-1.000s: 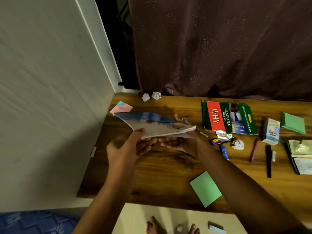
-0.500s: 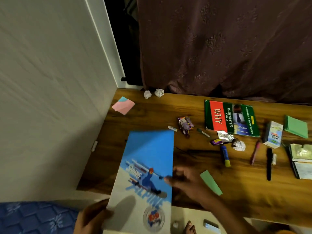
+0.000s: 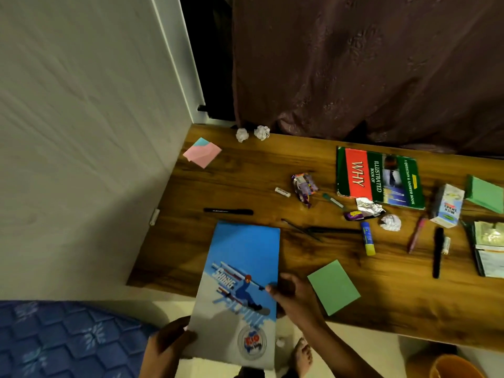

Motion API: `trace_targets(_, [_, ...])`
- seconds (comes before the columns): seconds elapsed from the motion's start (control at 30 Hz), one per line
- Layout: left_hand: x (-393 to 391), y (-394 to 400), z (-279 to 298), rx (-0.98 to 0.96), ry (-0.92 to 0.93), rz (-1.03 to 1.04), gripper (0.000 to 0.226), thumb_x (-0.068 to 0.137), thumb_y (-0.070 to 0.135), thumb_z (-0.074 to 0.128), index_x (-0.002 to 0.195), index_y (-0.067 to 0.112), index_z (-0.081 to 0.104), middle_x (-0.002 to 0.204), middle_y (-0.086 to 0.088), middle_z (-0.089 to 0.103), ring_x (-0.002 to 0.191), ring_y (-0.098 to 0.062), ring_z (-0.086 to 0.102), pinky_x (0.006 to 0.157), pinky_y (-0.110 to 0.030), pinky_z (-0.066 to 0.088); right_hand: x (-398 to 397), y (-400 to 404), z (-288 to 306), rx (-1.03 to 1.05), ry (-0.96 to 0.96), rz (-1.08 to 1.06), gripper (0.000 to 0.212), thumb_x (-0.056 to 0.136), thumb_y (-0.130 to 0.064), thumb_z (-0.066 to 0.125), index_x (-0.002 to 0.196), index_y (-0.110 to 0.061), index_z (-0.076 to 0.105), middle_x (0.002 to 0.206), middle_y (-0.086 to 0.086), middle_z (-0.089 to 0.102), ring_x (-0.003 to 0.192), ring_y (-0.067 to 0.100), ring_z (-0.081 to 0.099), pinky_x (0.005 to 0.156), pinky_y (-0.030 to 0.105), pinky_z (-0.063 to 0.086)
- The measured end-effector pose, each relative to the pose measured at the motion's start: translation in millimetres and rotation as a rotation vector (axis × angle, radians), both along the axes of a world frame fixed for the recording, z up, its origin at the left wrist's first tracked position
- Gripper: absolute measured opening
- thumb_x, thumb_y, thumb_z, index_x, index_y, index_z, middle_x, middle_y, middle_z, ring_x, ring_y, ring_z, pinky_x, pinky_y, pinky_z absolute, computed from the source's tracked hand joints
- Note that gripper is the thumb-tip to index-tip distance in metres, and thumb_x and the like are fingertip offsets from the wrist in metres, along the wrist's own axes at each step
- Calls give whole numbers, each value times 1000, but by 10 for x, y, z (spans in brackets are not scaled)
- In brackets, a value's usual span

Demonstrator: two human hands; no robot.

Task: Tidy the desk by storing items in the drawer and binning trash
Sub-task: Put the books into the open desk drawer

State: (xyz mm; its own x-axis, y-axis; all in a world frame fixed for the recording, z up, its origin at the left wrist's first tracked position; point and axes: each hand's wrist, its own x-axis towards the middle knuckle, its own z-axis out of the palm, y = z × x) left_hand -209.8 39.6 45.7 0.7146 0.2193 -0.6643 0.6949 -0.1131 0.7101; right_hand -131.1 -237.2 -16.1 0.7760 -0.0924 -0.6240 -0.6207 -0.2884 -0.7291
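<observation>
Both hands grip thin, glossy notebook — rectangular.

Dark maroon curtain, pale wall, blue patterned mattress, bare foot.

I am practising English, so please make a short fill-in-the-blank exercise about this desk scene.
1. Both hands hold a notebook whose cover shows a ____.
2. The big book has the word ____ on its red stripe.
3. The glue stick has a ____ cap.
4. At the desk's far edge lie ____ paper balls.

Missing words: skier; WHY; yellow; two
</observation>
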Motion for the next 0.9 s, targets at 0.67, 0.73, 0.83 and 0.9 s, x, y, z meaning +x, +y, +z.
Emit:
trace_targets(0.67, [907,-71,-438,603,-100,-369,26,88,44,74,76,24,63,49,8,66,51,-5,67,57,-25,52,949,74,20,-212,-152,-243,25,76,-23,90,81,-25,66,81,2,75,59,14,74,50,36,62])
trace_targets(0.73, [1002,-68,-435,672,-134,-365,27,84,45,79,76,22,66,64,6,73,67,-18,73,65,-29,56,1025,72,25,-220,-161,-241,24,76,-24,89,80,-26,65,82,3,75,57,12,74,51,36,62])
trace_targets(0.83, [1138,-97,-374,731,-186,-361,25,83,43,81,83,21,70,84,1,78,82,-25,76,65,-25,48,1120,78,42,-221,-191,-244,21,78,-22,88,86,-20,69,85,4,76,58,11,74,50,32,62])
trace_targets(0.9, [1204,-128,-329,763,-206,-384,24,85,43,79,86,20,72,85,1,78,82,-23,76,64,-23,44,1164,84,56,-243,-217,-238,20,78,-22,88,89,-18,71,85,3,75,55,10,73,49,30,61])
